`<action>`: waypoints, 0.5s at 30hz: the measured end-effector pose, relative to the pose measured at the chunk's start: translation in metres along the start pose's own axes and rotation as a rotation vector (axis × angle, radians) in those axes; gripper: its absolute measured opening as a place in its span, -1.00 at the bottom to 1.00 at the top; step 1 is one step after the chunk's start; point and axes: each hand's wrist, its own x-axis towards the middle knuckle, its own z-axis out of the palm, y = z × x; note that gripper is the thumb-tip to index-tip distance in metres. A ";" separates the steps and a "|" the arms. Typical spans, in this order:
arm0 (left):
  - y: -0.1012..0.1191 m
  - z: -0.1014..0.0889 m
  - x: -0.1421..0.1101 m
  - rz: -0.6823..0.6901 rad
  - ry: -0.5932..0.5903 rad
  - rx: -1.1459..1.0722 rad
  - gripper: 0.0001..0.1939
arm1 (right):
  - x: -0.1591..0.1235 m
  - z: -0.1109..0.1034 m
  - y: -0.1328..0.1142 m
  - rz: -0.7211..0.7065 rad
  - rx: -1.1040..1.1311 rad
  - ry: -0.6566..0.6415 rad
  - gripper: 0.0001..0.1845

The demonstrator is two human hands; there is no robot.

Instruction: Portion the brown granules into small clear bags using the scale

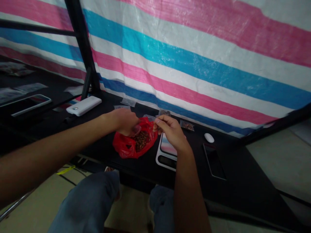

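Observation:
A red plastic bag (122, 147) lies open on the black table, with many small brown pieces (142, 141) inside. My left hand (126, 122) is over the bag's far left side, its fingers curled closed; a pale, shiny edge shows by the fingertips, but I cannot make out what it is. At the bag's far right rim, my right hand (170, 129) pinches with thumb and forefinger; what lies between them is too small to name. Beneath the right hand and wrist, partly covered, stands a white digital scale (161, 158) with a shiny plate.
Small clear packets, one with brown contents (187, 125), lie along the back. To the right are a white mouse (209, 138) and a dark phone (214, 161). A white box-like device (84, 106) sits left, near a black frame post (84, 42). A striped sheet (170, 64) hangs behind.

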 end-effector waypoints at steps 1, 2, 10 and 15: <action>0.002 -0.002 0.000 0.011 -0.007 0.039 -0.57 | 0.000 -0.001 0.000 -0.001 -0.004 -0.001 -0.68; 0.005 -0.004 -0.001 0.028 -0.016 0.075 -0.59 | -0.001 -0.001 -0.001 -0.002 -0.010 -0.003 -0.68; 0.018 -0.021 -0.004 0.150 -0.028 0.235 -0.69 | -0.002 -0.003 0.000 -0.021 0.004 -0.009 -0.72; 0.017 -0.021 -0.003 0.128 0.036 0.099 -0.81 | -0.003 -0.004 0.000 -0.027 0.003 -0.013 -0.71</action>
